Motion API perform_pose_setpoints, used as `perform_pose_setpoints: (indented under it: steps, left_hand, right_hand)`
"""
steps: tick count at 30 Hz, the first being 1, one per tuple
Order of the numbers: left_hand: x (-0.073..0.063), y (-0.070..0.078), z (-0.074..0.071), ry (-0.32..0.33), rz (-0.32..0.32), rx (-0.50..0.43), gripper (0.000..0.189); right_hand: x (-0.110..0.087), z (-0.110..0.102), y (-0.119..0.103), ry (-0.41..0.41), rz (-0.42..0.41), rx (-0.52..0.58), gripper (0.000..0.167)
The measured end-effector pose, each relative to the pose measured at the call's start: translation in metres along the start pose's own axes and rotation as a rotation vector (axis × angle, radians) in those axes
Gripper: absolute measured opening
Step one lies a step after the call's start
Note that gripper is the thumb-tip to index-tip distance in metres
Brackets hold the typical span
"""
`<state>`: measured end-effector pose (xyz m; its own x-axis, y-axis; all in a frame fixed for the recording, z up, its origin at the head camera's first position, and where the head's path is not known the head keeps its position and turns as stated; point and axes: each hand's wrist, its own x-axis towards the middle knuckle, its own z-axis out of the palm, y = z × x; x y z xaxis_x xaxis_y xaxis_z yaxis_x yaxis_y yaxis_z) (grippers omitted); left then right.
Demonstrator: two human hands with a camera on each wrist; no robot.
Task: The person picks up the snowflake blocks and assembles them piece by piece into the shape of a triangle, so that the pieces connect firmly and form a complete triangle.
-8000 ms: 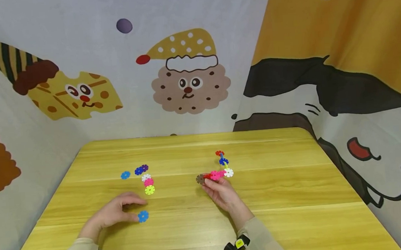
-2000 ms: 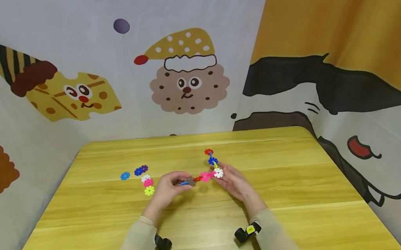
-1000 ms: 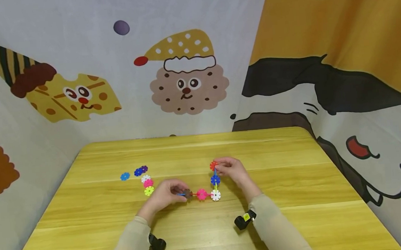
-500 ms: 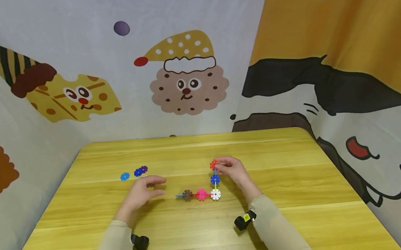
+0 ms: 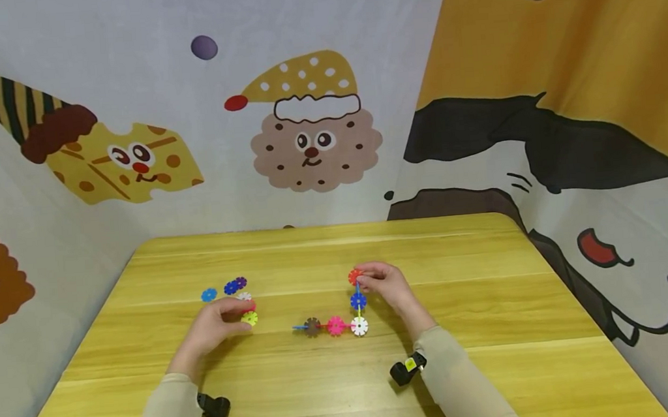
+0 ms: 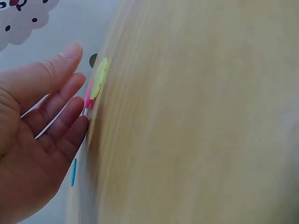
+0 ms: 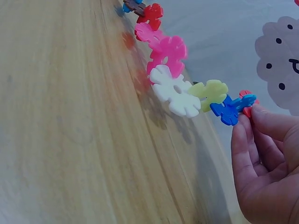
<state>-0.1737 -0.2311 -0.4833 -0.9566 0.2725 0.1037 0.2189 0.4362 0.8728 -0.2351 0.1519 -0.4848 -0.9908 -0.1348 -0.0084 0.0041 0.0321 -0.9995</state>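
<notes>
In the head view, snowflake building discs are joined into an L-shaped chain. Its corner is a white disc; pink, brown and edge-on light blue discs run leftward. A dark blue disc leads up to the red end disc, which my right hand pinches between thumb and fingers. My left hand hovers over a loose yellow disc, thumb and fingers apart on either side. Behind the yellow one, my fingers partly cover loose pink and white discs.
Farther back on the left of the wooden table lie a light blue disc, a dark blue disc and a purple disc. A cartoon-printed cloth hangs behind the table.
The light blue disc, beside my left hand eight seconds ago, now sits on the chain's brown end. My left hand has let go and moved left; my right hand has shifted to the red disc.
</notes>
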Motion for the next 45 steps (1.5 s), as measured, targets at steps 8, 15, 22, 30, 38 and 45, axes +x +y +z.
perform_pose_setpoints:
  steps: [8, 15, 22, 30, 38, 45]
  left_hand:
    - [0.002, -0.008, 0.0, 0.011, 0.006, 0.101, 0.037]
    - [0.006, -0.013, 0.001, 0.019, -0.022, 0.181, 0.032]
    - [0.007, -0.011, 0.005, 0.027, -0.039, 0.198, 0.028]
    - [0.005, -0.011, 0.003, 0.001, -0.045, 0.222, 0.035]
    - [0.004, -0.012, 0.002, -0.02, -0.016, 0.198, 0.035]
    - [0.002, -0.01, 0.002, -0.057, -0.024, 0.182, 0.029]
  right_hand:
    - [0.0, 0.0, -0.001, -0.013, -0.023, 0.02, 0.027]
    - [0.0, 0.001, -0.002, -0.018, -0.017, 0.023, 0.027]
    - [0.0, 0.002, 0.0, -0.019, -0.028, 0.031, 0.026]
    - [-0.001, 0.003, 0.002, -0.004, -0.033, 0.035, 0.026]
    - [-0.002, 0.003, 0.002, -0.004, -0.035, 0.029, 0.027]
    - [-0.001, 0.002, 0.004, -0.016, -0.039, 0.026, 0.027]
